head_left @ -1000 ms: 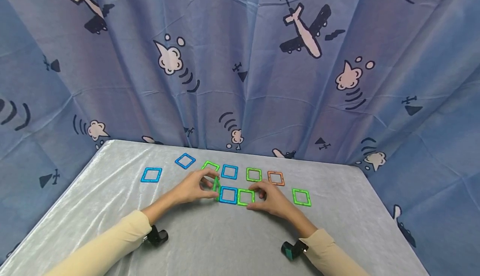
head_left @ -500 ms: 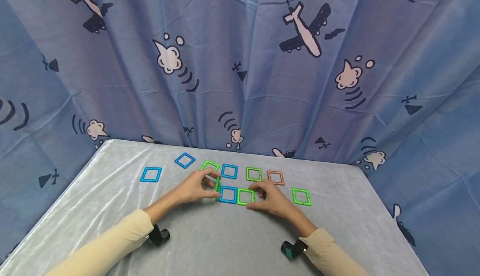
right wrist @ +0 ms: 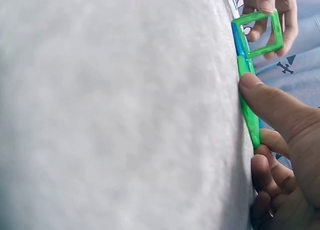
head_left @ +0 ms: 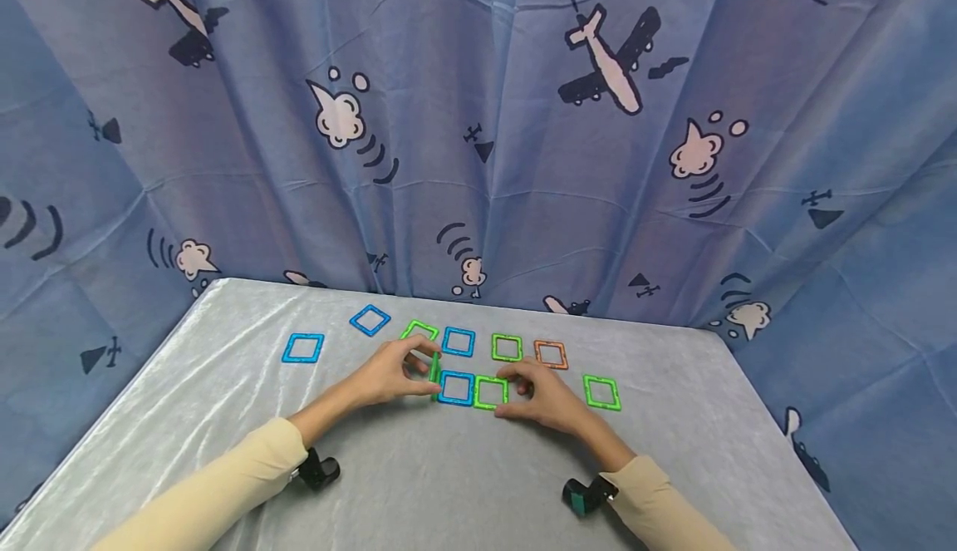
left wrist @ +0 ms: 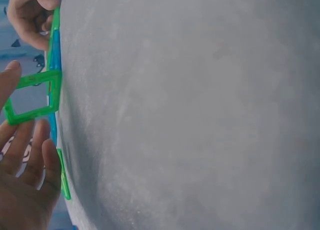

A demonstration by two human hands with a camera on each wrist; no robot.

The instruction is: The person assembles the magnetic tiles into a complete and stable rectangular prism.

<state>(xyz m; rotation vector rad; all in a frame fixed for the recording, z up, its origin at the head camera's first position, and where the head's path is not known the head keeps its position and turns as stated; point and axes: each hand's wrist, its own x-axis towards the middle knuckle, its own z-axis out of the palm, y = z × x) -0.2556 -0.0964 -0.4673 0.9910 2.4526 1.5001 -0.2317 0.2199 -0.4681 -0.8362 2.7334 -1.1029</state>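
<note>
My left hand (head_left: 389,372) pinches a green square magnetic tile (left wrist: 55,93) between thumb and fingers. This open-framed tile stands upright along the left edge of a flat blue magnetic tile (head_left: 455,403). Against the blue tile's right side lies a second green tile (head_left: 488,408), flat on the cloth. My right hand (head_left: 549,397) holds that flat tile at its right corners, thumb on the near edge and a fingertip on the far one. In the right wrist view, the thumb (right wrist: 255,88) covers part of the flat tile. The lower corner of the upright tile meets the blue one there.
Behind the hands lie loose tiles: blue (head_left: 458,355), green (head_left: 507,359) and orange (head_left: 551,366). A green tile (head_left: 423,325) is partly hidden by the left hand. Blue tiles (head_left: 302,361) lie left, another green one (head_left: 602,407) right. A patterned curtain (head_left: 478,160) borders the table (head_left: 449,484).
The green tile in my left hand has swung from a slight lean to upright beside the blue tile. My right hand has stayed on the flat green tile.
</note>
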